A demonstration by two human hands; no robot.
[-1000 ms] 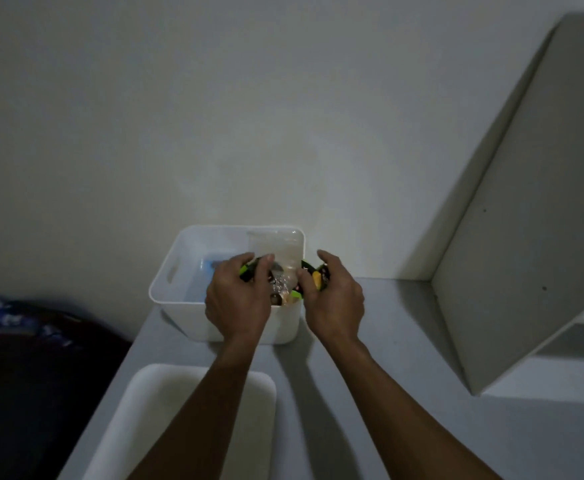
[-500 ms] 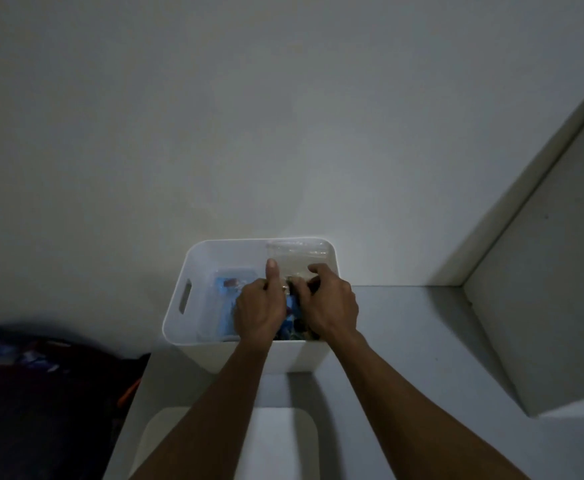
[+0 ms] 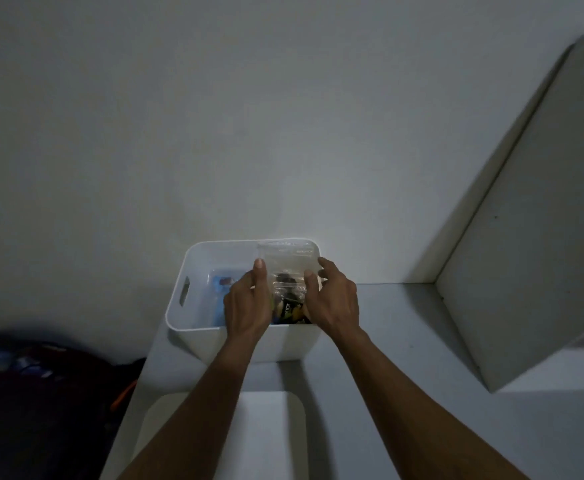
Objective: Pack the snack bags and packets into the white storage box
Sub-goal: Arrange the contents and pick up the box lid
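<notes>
Dim light; we note the white storage box (image 3: 193,268) standing on the pale desk (image 3: 405,341) against the wall (image 3: 249,116), a handle slot cut in its left side. Both of our hands are inside the right half of the box. The left hand (image 3: 247,303) lies against the left edge of a clear plastic bag (image 3: 289,261), thumb extended up along that edge; how the rest of its fingers lie we cannot tell, so the state of its grip stays undetermined. The right hand (image 3: 332,299) takes the bag's right edge, thumb on the front face and fingers curled round the side, a closed grip on the bag. The bag stands upright against the far right wall of the box, its top about level with the rim. Lower between the hands we see a dark packet (image 3: 289,308) with yellow marks, inside the box. A blue packet (image 3: 221,289) lies on the box floor toward the left. A white lid (image 3: 273,434) rests on the desk just in front of the box. A pale slanted panel (image 3: 526,237) stands on the right. Dark fabric (image 3: 41,375) sits low at the left, off the desk.
</notes>
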